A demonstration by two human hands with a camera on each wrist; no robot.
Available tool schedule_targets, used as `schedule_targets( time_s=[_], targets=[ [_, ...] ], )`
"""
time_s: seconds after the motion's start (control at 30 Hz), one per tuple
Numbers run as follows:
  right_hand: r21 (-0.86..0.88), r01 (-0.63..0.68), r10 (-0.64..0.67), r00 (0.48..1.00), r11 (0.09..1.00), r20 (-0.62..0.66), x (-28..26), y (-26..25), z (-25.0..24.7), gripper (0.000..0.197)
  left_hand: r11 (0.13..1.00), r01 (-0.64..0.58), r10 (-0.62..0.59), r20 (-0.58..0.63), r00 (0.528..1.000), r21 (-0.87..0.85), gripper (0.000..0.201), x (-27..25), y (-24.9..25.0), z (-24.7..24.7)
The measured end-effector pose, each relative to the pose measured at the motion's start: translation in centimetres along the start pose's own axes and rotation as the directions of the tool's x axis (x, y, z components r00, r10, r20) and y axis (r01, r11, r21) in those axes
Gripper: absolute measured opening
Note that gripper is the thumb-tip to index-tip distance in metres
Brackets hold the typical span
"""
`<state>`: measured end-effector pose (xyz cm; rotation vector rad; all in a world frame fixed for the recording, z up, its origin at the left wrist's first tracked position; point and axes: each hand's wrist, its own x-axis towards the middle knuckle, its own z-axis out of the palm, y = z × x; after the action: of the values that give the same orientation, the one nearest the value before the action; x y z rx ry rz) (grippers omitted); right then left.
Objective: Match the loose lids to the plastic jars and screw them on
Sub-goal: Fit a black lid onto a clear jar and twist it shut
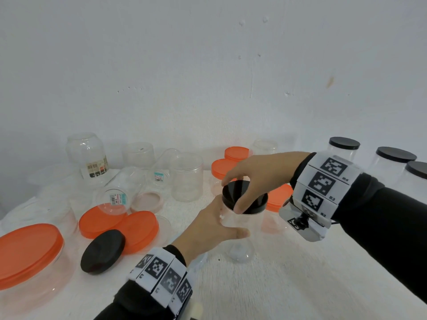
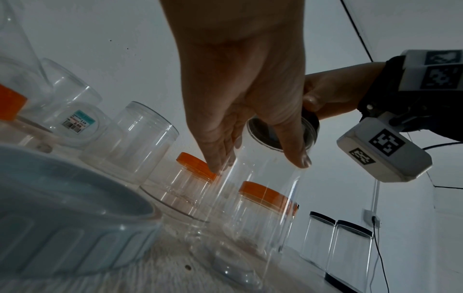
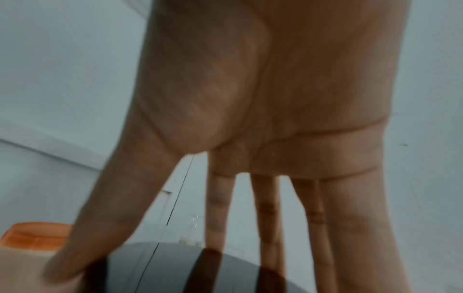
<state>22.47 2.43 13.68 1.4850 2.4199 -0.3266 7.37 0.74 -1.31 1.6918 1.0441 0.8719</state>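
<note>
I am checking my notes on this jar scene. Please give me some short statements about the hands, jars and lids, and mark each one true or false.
1. The right hand grips a black lid on top of a clear jar. True.
2. The left hand rests flat on the table, away from that jar. False: it holds the jar's side.
3. A second black lid lies loose on the table near the left wrist. True.
4. All lids in view are black. False: several orange lids are also there.
5. Jars with black lids stand at the far right. True.
</note>
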Motion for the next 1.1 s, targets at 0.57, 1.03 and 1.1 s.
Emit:
schedule_targets(
  time_s=[0.57, 1.03, 1.1],
  targets=[
    [0.006, -0.004, 0.003, 1.000, 1.000, 0.024, 0.0, 0.3, 0.2, 0.069, 1.000, -0.011, 0.011, -0.007, 1.000, -0.020, 0.084, 0.0, -0.1, 0.1],
    [-0.005, 0.017, -0.017, 1.000, 1.000, 0.004, -0.1, -0.1, 0.3, 0.073, 1.000, -0.001, 0.001, -0.010, 1.000, 0.000, 0.083, -0.1, 0.0, 0.1],
    [-0.015, -0.006, 0.006, 1.000, 1.000, -0.026, 0.0, -0.2, 0.5, 0.071, 1.000, -0.006, 0.007, -0.011, 1.000, 0.010, 0.081, -0.1, 0.0, 0.1]
  ],
)
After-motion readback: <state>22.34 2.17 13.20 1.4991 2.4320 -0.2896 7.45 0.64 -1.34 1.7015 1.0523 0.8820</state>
